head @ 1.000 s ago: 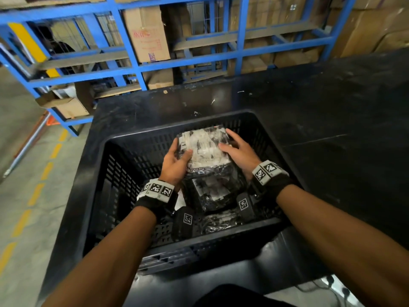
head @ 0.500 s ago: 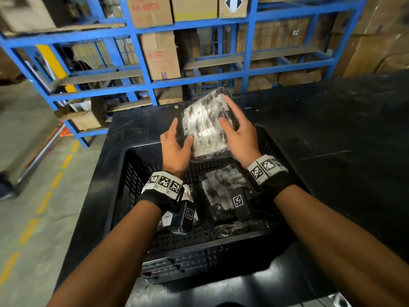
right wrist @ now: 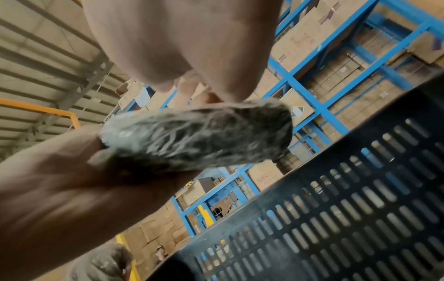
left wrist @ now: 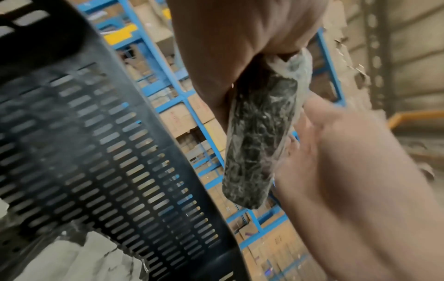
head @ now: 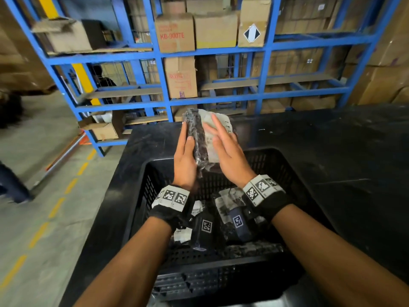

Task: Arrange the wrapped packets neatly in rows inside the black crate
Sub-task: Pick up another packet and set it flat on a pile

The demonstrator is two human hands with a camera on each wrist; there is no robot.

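A wrapped packet [head: 199,138] of dark parts in clear plastic stands on edge in the air above the far rim of the black crate [head: 287,165]. My left hand [head: 184,158] grips its left side, thumb laid across the front. My right hand [head: 225,151] lies flat against its right face with straight fingers. From the left wrist the packet [left wrist: 257,136] hangs below my palm; from the right wrist the packet [right wrist: 197,136] sits between both hands. More wrapped packets [head: 225,207] lie on the crate floor, partly hidden by my wrists.
The crate stands on a black table [head: 332,151] that extends to the right. Blue shelving [head: 265,49] with cardboard boxes [head: 174,32] runs behind it. Concrete floor with a dashed yellow line [head: 55,207] lies to the left. Slotted crate walls [left wrist: 96,152] [right wrist: 336,209] fill the wrist views.
Both hands have lifted the packet from inside the crate up and away past the far rim, and turned it from lying flat onto its edge.
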